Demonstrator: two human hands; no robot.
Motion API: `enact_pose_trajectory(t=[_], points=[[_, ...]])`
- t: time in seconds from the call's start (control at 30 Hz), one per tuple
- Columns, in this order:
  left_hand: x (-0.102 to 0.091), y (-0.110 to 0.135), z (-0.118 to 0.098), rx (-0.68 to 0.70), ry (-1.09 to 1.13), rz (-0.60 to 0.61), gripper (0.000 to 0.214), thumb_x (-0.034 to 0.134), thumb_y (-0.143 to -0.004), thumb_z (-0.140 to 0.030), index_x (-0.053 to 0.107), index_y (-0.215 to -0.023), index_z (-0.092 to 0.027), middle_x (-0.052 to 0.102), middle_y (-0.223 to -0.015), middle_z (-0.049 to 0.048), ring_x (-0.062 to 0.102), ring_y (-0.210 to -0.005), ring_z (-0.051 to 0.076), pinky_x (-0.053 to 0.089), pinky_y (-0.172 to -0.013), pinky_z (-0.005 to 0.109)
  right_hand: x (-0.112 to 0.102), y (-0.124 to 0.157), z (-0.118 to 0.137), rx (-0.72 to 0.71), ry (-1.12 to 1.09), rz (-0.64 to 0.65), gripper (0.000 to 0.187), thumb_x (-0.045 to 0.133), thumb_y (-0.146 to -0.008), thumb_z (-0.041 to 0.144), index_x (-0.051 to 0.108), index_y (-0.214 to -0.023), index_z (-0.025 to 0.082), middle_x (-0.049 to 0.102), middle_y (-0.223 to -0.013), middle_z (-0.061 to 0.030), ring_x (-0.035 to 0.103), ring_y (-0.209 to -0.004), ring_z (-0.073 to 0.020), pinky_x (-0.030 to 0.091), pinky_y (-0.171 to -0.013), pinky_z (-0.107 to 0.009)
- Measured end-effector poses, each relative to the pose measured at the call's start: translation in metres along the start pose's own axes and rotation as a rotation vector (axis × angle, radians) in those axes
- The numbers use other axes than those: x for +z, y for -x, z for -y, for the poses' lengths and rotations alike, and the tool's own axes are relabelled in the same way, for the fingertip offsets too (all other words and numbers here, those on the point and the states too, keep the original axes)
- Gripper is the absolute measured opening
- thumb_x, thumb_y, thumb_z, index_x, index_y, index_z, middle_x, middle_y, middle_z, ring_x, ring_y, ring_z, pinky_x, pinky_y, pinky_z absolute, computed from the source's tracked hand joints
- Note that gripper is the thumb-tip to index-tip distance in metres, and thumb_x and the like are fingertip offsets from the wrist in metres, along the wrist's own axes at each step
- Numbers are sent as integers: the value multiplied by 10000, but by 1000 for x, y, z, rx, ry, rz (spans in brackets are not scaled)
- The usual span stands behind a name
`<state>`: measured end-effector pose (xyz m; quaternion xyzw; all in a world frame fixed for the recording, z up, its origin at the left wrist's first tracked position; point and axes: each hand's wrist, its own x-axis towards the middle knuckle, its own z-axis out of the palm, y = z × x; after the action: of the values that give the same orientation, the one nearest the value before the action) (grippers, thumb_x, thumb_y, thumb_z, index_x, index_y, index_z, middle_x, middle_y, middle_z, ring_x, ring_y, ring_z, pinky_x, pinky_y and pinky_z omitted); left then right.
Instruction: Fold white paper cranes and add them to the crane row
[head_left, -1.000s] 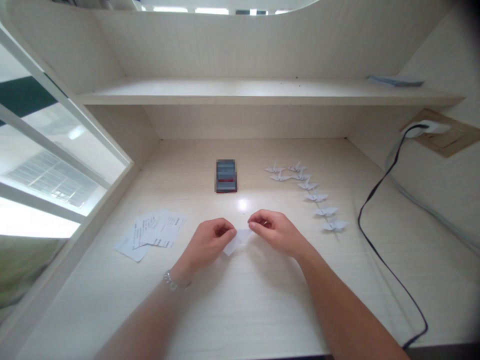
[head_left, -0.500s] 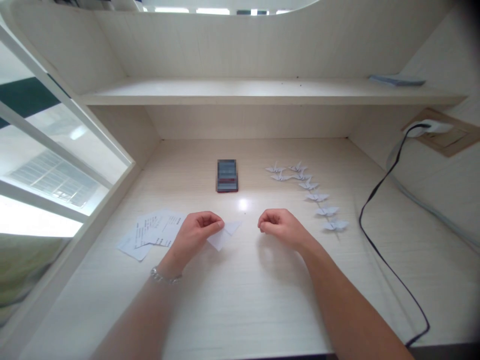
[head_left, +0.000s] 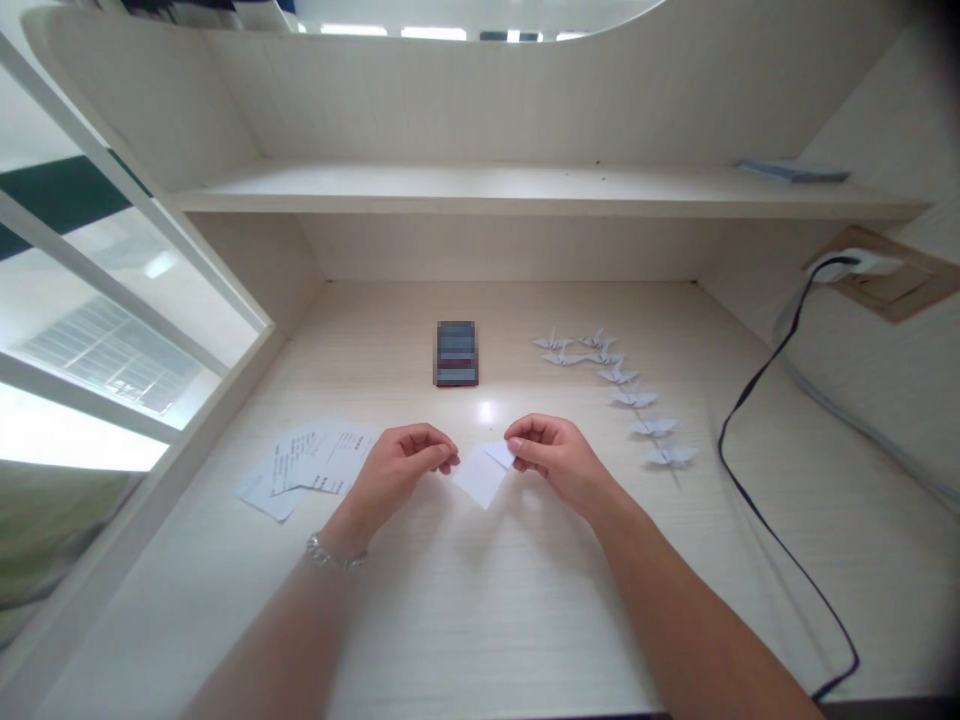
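Note:
A small folded white paper is held just above the desk between both hands. My left hand pinches its left corner with fingers closed. My right hand pinches the paper's upper right corner, fingers curled. A bracelet sits on my left wrist. To the right, a row of several white paper cranes lies on the desk.
A phone lies flat behind the hands. Printed paper sheets lie left of my left hand. A black cable runs from a wall socket down the right side. A shelf spans the back; a window frame borders the left.
Half a second ago only my left hand held the paper and my right hand was apart. Now my right hand has moved left and pinches the paper too.

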<state>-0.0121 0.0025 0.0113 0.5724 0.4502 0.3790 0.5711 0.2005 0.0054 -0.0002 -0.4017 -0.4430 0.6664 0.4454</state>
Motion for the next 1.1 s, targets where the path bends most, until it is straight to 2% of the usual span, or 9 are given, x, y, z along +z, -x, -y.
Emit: enact_pose_trajectory(t=[0.1, 0.17, 0.27, 0.4, 0.47, 0.6, 0.83, 1.1], points=[[8, 1, 0, 75, 40, -14, 261, 644, -705, -173, 651, -966, -173, 659, -989, 80, 599, -825, 165, 469, -729, 282, 4, 2, -3, 96, -159, 59, 118, 682, -673, 193, 624, -768, 153, 559, -670, 12, 494, -549, -75, 373, -539, -221], [15, 1, 0, 120, 88, -18, 213, 675, -678, -177, 670, -890, -163, 642, -1055, 92, 600, -899, 191, 477, -762, 296, 8, 2, -6, 169, -190, 120, 136, 688, -670, 207, 627, -778, 152, 568, -684, 5, 510, -564, -79, 384, -553, -223], [18, 0, 1, 60, 98, -25, 103, 647, -715, -207, 666, -793, -143, 682, -853, 70, 619, -783, 165, 482, -727, 284, 10, 2, -8, 207, -73, 155, 167, 679, -682, 263, 632, -791, 145, 613, -741, -32, 555, -627, -110, 406, -586, -234], [13, -2, 3, -34, 63, -58, 123, 638, -720, -240, 652, -786, -137, 659, -690, 32, 581, -627, 121, 455, -612, 238, 4, -1, -4, 102, 51, -9, 282, 562, -776, 424, 616, -809, 150, 625, -783, -52, 589, -695, -138, 419, -571, -228], [12, -3, 6, -72, 28, -53, 140, 635, -716, -257, 654, -781, -134, 652, -668, 31, 569, -598, 119, 440, -586, 237, 3, -2, -2, 33, 77, -40, 316, 530, -792, 459, 610, -832, 156, 621, -782, -49, 591, -693, -140, 433, -565, -232], [14, -3, 8, -117, -7, -12, 165, 637, -696, -269, 658, -784, -130, 651, -662, 37, 569, -589, 129, 439, -581, 251, 6, -2, -4, -40, 191, -17, 288, 643, -711, 412, 609, -857, 165, 631, -761, -33, 583, -612, -130, 458, -550, -253], [14, -4, 10, -114, 14, 9, 188, 627, -710, -273, 653, -824, -125, 668, -746, 62, 569, -617, 124, 438, -581, 249, 10, -3, -11, -13, 260, 1, 224, 632, -727, 352, 601, -824, 153, 635, -713, -26, 588, -588, -128, 477, -553, -263], [14, -3, 10, -113, 11, 12, 180, 623, -712, -271, 649, -815, -126, 662, -725, 54, 556, -590, 117, 427, -561, 244, 10, -1, -8, -10, 263, 7, 241, 634, -723, 363, 610, -824, 146, 642, -711, -32, 598, -583, -130, 484, -548, -261]])
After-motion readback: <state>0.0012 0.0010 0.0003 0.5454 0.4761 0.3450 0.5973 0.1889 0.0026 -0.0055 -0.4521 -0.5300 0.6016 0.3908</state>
